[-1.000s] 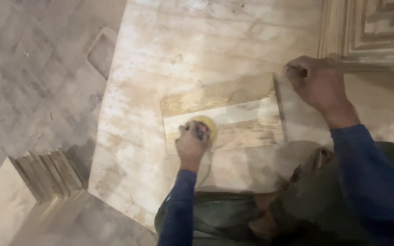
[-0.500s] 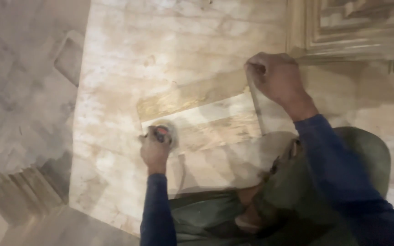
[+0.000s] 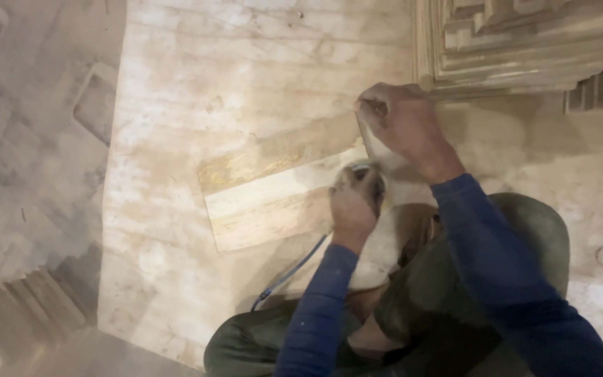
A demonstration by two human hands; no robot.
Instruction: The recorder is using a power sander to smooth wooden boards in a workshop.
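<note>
- a small sander [image 3: 366,174] with a round pad sits on the right end of a pale wooden board [image 3: 273,202], which lies flat on a large dusty plywood sheet [image 3: 246,84].
- the left hand [image 3: 352,204] is clamped over the top of the sander, fingers wrapped round its body, pressing it down onto the board.
- a thin blue cord [image 3: 291,274] runs from under the left wrist back toward the person's lap.
- the right hand [image 3: 403,126] is closed on the board's far right corner, fingers curled over the edge, holding it against the sheet; just what lies under the palm is hidden.
- the board has two tones: a darker, yellowish strip [image 3: 273,153] along its far edge and a lighter band nearer the person.
- both arms wear dark blue sleeves [image 3: 497,272]; the person sits or squats on the sheet in olive-green trousers [image 3: 455,293], knees drawn up below the hands.
- a carved wooden panel [image 3: 525,42] with stepped square mouldings lies at the upper right, its edge just beside the right hand.
- to the left of the sheet is grey, dusty floor [image 3: 29,174], with a flat rectangular offcut [image 3: 95,105] lying near the sheet's edge.
- at the lower left, a stack of ridged wooden mouldings [image 3: 29,311] lies on the floor, well apart from the hands.
- fine dust covers nearly every surface.
</note>
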